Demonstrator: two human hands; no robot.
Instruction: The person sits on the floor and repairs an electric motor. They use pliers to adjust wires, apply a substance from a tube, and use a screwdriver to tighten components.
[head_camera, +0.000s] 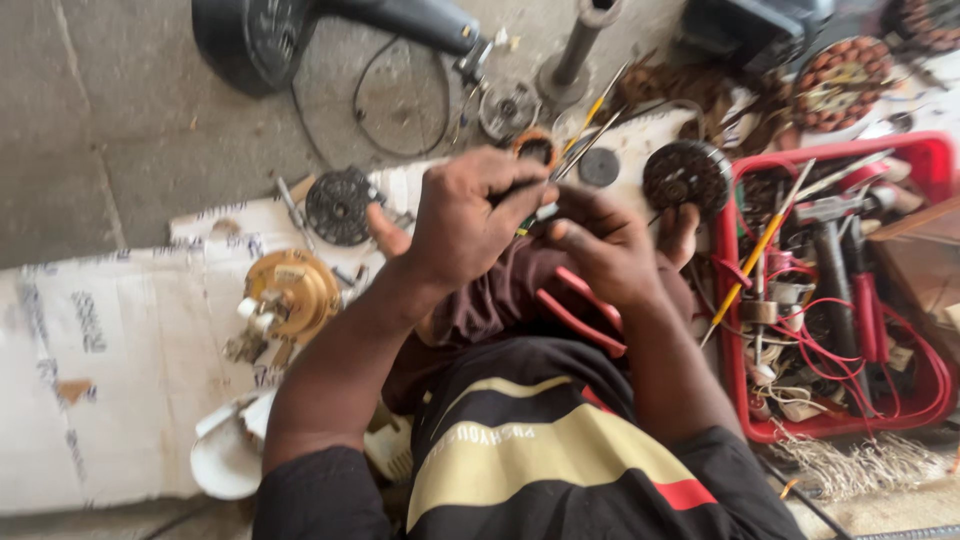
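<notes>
hands (540, 225) meet over lap, red tray (728, 330) just right.

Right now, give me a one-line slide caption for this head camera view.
Left hand and right hand work together on a small part above the lap, beside a red tray of tools and wires.

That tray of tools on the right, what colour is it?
The tray is red; the head view, the only one, shows it beside the right hand.

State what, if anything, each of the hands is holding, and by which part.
Left hand is closed around a thin tool at its near end; right hand meets it there, but what it holds cannot be told.
</notes>
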